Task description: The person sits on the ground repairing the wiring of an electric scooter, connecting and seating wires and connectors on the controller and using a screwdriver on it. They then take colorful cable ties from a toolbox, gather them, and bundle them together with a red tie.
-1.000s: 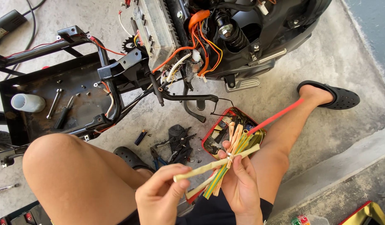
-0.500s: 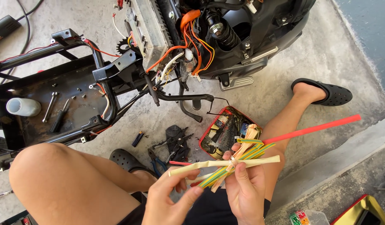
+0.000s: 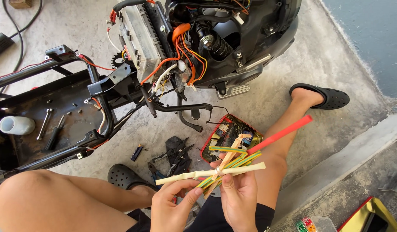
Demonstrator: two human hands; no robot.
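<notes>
My right hand (image 3: 240, 199) grips a bundle of coloured tubes (image 3: 226, 165), yellow-green striped, cream and tan, tied together in the middle. A long red tube (image 3: 280, 134) sticks out of the bundle up to the right. My left hand (image 3: 172, 206) pinches the near end of a cream tube (image 3: 185, 175) that lies across the bundle. Just beyond my hands an open red tin (image 3: 211, 144) with small parts sits on the concrete floor.
A stripped scooter (image 3: 198, 38) with exposed orange wiring stands ahead. Its black frame tray (image 3: 73, 101) at left holds wrenches and a white cap (image 3: 16, 125). My bare legs and black clogs (image 3: 332, 98) flank the tin. A plastic parts box (image 3: 312, 224) sits at lower right.
The bundle has tilted, so the red tube now points up to the right at a steeper angle. My left hand has shifted along the cream tube. The view moved slightly.
</notes>
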